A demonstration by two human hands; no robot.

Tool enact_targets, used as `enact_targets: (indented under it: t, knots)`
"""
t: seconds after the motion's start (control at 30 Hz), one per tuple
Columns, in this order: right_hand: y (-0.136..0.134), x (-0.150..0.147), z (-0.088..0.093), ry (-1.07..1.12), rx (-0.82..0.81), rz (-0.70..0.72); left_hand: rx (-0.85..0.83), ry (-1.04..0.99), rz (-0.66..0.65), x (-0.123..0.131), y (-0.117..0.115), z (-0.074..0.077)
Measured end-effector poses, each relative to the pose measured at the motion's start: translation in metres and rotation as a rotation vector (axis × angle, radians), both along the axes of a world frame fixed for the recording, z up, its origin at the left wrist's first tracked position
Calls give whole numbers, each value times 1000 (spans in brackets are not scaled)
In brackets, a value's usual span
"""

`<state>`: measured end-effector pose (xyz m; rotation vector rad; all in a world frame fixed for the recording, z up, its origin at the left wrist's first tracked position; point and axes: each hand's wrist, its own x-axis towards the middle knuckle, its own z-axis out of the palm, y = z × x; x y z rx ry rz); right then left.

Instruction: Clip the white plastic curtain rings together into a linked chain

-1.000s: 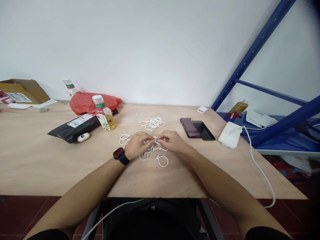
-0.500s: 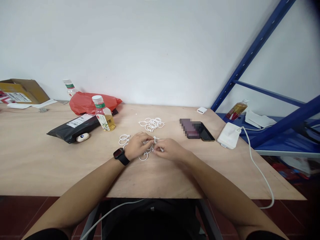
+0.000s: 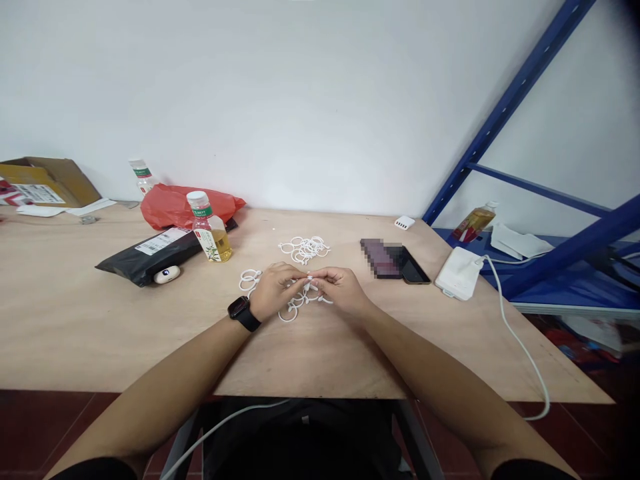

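My left hand (image 3: 277,288), with a black watch at the wrist, and my right hand (image 3: 340,288) meet above the table. Thumb and fingertips of both are pinched on a small white ring (image 3: 309,281), most of which the fingers hide. Below them lie several loose white rings (image 3: 289,315), partly covered by the hands. More white rings (image 3: 247,280) rest just left of my left hand. Farther back sits a pile of white rings (image 3: 306,249), with small knobs on some of them.
To the left are a drink bottle (image 3: 213,237), a red plastic bag (image 3: 167,207), a black parcel (image 3: 150,257) and a small white case (image 3: 167,274). On the right lie a dark phone (image 3: 414,265), a white power strip (image 3: 459,273) with its cable, and a blue shelf frame (image 3: 540,187).
My right hand has turned and brought its thumb and fingers onto the white ring beside the left fingertips. The left hand has barely moved.
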<state>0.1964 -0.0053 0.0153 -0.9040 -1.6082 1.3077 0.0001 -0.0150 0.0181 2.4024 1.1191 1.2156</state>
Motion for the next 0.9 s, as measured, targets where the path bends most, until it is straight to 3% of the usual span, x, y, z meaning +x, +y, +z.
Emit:
enact_targets:
  t: [0.13,0.43,0.6,0.67,0.73,0.9]
  knots:
    - [0,2,1,-57,83,-44,40,-6,-7,0,-1,2]
    - [1,0,-6,-296,441,-153,101,54,6,1,-3,5]
    - [13,12,0,-524,796,-249,38,127,117,-1,4,-3]
    - [19,21,3,-653,880,-193,2,135,154,-3,6,-5]
    - [27,30,3,-711,875,-169,-27,134,174,-4,7,-6]
    - [63,40,-11,-796,653,-361,-63,154,147,-3,7,-5]
